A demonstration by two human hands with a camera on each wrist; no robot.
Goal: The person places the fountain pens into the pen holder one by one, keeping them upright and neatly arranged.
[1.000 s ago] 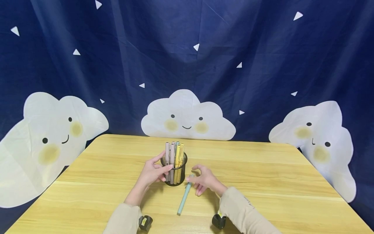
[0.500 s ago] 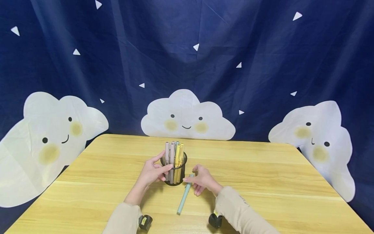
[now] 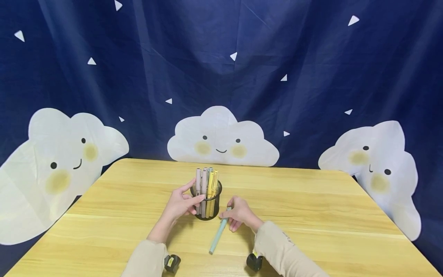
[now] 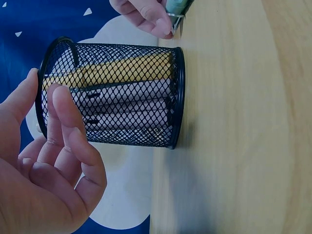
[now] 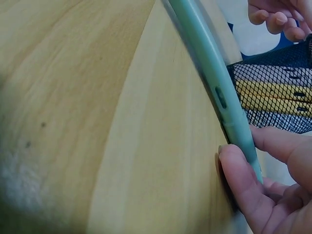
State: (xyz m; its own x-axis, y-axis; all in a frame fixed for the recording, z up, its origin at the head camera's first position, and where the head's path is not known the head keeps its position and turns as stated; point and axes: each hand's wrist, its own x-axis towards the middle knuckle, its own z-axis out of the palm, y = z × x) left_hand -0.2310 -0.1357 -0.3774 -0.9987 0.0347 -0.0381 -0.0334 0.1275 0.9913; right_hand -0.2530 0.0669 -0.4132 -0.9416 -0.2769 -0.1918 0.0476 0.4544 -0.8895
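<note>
A black mesh pen cup (image 3: 217,207) stands upright on the table, with several capped pens in it, among them mauve-grey pens (image 3: 204,177) and yellow pens (image 3: 210,185). At its left side my left hand (image 3: 180,204) holds the rim between thumb and index finger; in the left wrist view the other fingers curl beside the mesh (image 4: 131,97). To the right of the cup, my right hand (image 3: 241,212) pinches one end of a light green pen (image 3: 218,235). The right wrist view shows thumb and fingers on either side of this green pen (image 5: 207,53).
The wooden table (image 3: 328,215) reaches back to a dark blue curtain (image 3: 221,50) printed with white clouds. Black wrist cameras (image 3: 172,264) sit under both sleeves, close to the tabletop.
My right hand has shifted slightly left and its thumb and fingers have come together on the green pen's upper end, which has moved slightly right. The left hand and cup look unchanged.
</note>
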